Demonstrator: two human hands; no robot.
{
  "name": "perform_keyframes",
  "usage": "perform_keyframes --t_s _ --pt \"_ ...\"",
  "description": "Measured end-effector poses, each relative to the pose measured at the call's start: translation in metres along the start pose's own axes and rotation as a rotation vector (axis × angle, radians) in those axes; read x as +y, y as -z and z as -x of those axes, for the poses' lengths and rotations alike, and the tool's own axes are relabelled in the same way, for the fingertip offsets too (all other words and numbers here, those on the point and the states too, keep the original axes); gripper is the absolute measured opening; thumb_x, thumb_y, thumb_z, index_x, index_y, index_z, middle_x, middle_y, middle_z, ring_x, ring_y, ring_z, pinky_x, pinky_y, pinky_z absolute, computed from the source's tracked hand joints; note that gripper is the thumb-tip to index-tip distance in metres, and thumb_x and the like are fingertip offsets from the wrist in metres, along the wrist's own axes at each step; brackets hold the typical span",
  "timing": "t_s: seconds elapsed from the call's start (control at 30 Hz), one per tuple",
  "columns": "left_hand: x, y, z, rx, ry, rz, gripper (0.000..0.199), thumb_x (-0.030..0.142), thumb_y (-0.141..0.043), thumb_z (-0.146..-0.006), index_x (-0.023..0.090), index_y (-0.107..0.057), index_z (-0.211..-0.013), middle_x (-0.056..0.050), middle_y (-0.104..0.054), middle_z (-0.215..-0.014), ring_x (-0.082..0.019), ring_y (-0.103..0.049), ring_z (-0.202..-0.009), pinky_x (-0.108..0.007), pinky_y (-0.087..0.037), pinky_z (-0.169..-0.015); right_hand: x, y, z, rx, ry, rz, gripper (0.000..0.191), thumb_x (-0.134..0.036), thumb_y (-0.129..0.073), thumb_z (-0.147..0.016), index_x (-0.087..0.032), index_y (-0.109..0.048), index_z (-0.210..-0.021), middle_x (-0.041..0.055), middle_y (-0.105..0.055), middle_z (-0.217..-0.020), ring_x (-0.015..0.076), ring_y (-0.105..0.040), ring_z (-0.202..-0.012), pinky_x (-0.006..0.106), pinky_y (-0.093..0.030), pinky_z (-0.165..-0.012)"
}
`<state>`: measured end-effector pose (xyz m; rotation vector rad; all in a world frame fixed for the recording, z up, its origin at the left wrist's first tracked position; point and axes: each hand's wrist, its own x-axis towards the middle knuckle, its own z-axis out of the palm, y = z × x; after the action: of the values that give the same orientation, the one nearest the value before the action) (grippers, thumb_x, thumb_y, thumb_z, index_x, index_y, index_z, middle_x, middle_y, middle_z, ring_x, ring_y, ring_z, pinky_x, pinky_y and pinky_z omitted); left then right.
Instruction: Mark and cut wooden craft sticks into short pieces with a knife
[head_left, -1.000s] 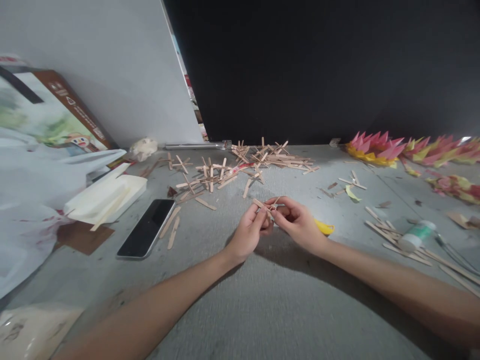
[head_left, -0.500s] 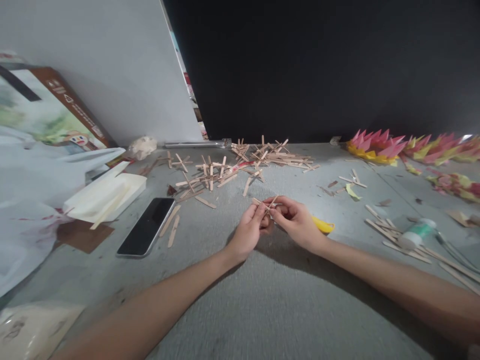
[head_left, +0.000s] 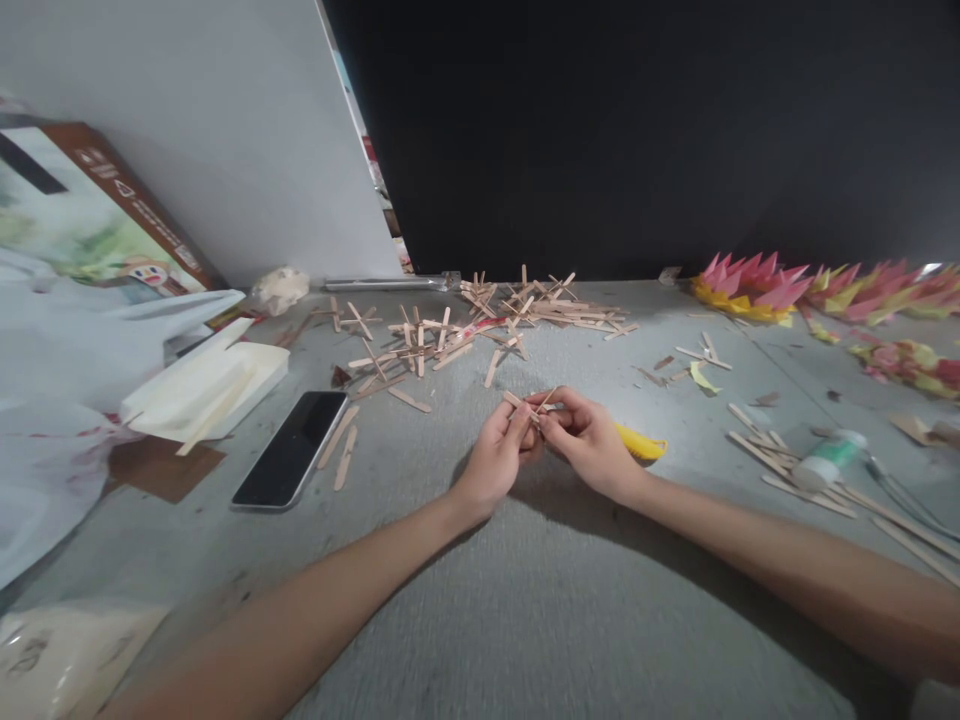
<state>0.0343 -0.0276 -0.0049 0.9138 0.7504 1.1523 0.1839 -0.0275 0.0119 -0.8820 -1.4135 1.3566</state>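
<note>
Small wooden craft sticks, crossed over each other, are pinched between both hands above the middle of the table. My left hand grips them from the left with thumb and fingers closed. From the other side my right hand holds the same sticks, its fingertips meeting the left ones. The fingers hide where the sticks join. Partly behind my right hand lies a yellow object, its kind unclear. Beyond the hands is a pile of crossed craft sticks, some joined into X shapes.
To the left are a phone, a white paper tray and a plastic bag. Pink and yellow paper flowers line the back right. A white-green bottle rests on loose sticks at the right. A black panel stands behind.
Both hands keep hold of the crossed sticks, with only slight finger movement. The whole view has shifted a little; nothing else on the table has visibly moved.
</note>
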Motion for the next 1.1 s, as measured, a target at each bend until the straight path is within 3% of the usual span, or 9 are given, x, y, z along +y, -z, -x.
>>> perform_keyframes --t_s 0.13,0.4,0.83,1.1 --pt "0.0012 -0.0009 -0.0001 -0.002 -0.012 0.001 0.047 0.059 -0.075 -0.09 0.015 -0.066 -0.103 0.008 -0.033 -0.065 -0.009 -0.026 -0.057 -0.023 -0.023 -0.054 -0.0007 -0.0022 0.0008 0.01 -0.01 0.01 0.042 -0.056 -0.07 -0.094 -0.018 -0.066 -0.11 -0.0043 -0.056 -0.064 0.0116 -0.05 -0.055 0.024 -0.041 -0.052" --pt "-0.0009 0.0015 -0.0003 0.008 -0.001 -0.001 0.045 0.058 -0.075 -0.09 0.015 -0.066 -0.101 0.008 -0.035 -0.066 -0.009 -0.028 -0.058 -0.022 -0.025 -0.054 0.0005 -0.0016 0.0003 -0.003 0.022 0.024 0.036 -0.054 -0.068 -0.095 -0.019 -0.066 -0.107 -0.0029 -0.059 -0.067 0.0128 -0.055 -0.059 0.025 -0.046 -0.058" --pt "-0.0005 0.0013 -0.0006 0.015 -0.005 -0.013 0.042 0.055 -0.074 -0.092 0.015 -0.068 -0.104 0.008 -0.035 -0.066 -0.009 -0.027 -0.057 -0.023 -0.022 -0.053 0.0022 -0.0018 -0.0021 -0.018 0.001 -0.015 0.033 -0.051 -0.068 -0.095 -0.019 -0.064 -0.105 -0.0066 -0.049 -0.061 0.0116 -0.048 -0.054 0.024 -0.041 -0.054" --pt "-0.0021 0.002 -0.0008 0.007 0.002 0.011 0.044 0.055 -0.074 -0.092 0.014 -0.068 -0.108 0.009 -0.032 -0.064 -0.008 -0.025 -0.056 -0.021 -0.021 -0.051 0.0046 -0.0017 -0.0041 -0.032 0.015 -0.05 0.035 -0.051 -0.07 -0.094 -0.018 -0.062 -0.102 -0.0053 -0.056 -0.064 0.0099 -0.049 -0.053 0.022 -0.04 -0.052"
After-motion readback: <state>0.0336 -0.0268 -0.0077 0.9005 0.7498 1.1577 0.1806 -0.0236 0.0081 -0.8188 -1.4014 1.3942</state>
